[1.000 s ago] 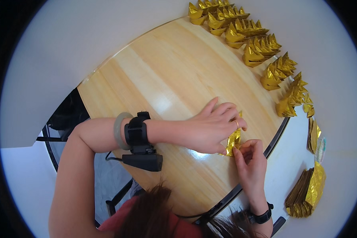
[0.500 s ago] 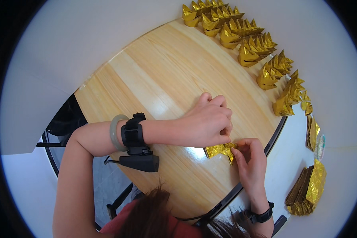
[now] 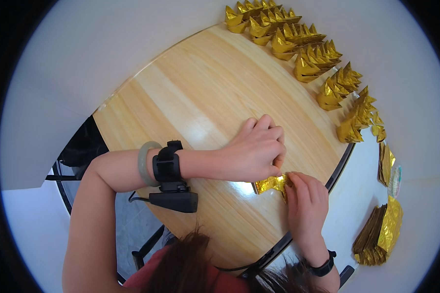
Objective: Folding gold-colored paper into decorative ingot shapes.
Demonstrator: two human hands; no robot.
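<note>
A small piece of folded gold foil paper (image 3: 269,184) lies near the right edge of the wooden table, between my two hands. My left hand (image 3: 254,152) reaches over it from the left, fingers curled, with thumb and fingertips at the paper's far edge. My right hand (image 3: 308,205) holds the paper's right end, its fingers pressed down over the fold. Both hands cover part of the paper, so its full shape is hidden.
Rows of folded gold paper ingots (image 3: 318,61) line the table's far right edge. On the white surface at right stand a fanned stack of gold foil sheets (image 3: 376,237) and a smaller stack (image 3: 385,163). A dark edge strip (image 3: 341,166) borders the wooden tabletop (image 3: 190,93).
My right hand has turned, and its fingers now close over the paper's right end, covering more of it. My left hand has shifted only slightly.
</note>
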